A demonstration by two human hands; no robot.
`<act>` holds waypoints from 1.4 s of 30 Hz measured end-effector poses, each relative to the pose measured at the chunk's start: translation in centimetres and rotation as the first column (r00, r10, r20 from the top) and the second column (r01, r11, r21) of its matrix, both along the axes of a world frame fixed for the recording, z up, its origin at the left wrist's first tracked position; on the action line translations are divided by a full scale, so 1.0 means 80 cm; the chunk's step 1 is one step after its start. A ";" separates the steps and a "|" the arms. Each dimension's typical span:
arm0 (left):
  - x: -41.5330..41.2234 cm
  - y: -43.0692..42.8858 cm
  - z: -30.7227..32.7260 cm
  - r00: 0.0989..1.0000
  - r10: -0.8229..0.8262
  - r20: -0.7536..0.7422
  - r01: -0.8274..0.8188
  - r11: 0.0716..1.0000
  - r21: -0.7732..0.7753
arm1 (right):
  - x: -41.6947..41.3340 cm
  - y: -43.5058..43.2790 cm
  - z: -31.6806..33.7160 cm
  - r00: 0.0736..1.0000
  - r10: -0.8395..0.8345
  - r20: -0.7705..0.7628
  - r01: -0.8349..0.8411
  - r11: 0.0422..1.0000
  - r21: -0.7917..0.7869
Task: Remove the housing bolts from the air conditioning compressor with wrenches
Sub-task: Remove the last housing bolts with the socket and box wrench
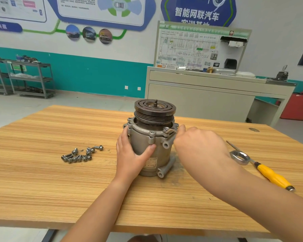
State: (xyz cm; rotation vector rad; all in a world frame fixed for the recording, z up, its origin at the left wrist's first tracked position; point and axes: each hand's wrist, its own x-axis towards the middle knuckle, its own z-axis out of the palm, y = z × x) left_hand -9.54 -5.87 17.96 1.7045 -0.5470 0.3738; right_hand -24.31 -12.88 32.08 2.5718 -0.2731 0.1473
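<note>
The grey air conditioning compressor (152, 137) stands upright on the wooden table (42, 172), its dark pulley on top. My left hand (131, 154) grips the left side of its housing, thumb across the front. My right hand (198, 144) holds a silver wrench (170, 130) whose head sits on a bolt at the right of the housing flange. Most of the wrench is hidden by my hand. Several loose bolts (80, 154) lie in a heap to the left of the compressor.
A second wrench (240, 157) and a yellow-handled screwdriver (271, 177) lie on the table to the right, behind my right forearm. Beyond the table stand a grey training bench (208, 95) and metal shelving carts (30, 79) against the wall.
</note>
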 end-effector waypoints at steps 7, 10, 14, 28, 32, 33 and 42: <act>0.000 0.001 0.001 1.000 -0.017 -0.013 0.017 1.000 -0.011 | 0.004 -0.029 0.014 0.994 0.107 -0.038 -0.111 0.985 -0.131; 0.001 0.001 -0.001 0.999 -0.024 -0.021 0.023 1.000 -0.007 | 0.011 -0.059 0.018 0.993 0.115 -0.016 -0.115 0.953 -0.281; 0.000 0.001 -0.001 1.000 -0.005 -0.003 0.005 1.000 -0.013 | 0.051 -0.090 0.010 0.985 0.141 0.104 -0.118 0.973 -0.197; 0.001 0.002 0.001 0.999 -0.029 -0.024 0.029 1.000 -0.011 | -0.013 -0.098 -0.001 0.813 0.105 0.572 -0.231 0.961 0.154; 0.000 0.003 0.001 0.999 -0.028 -0.018 0.028 1.000 -0.007 | -0.035 -0.056 0.010 0.965 0.003 0.262 0.005 1.000 -0.030; 0.000 0.003 0.000 0.999 -0.026 -0.019 0.026 1.000 -0.005 | -0.033 -0.049 0.010 0.972 0.016 0.233 -0.003 0.999 -0.054; -0.001 0.001 0.001 1.000 -0.011 -0.014 0.011 1.000 -0.013 | -0.004 -0.032 0.003 0.984 0.100 0.145 -0.098 0.995 -0.023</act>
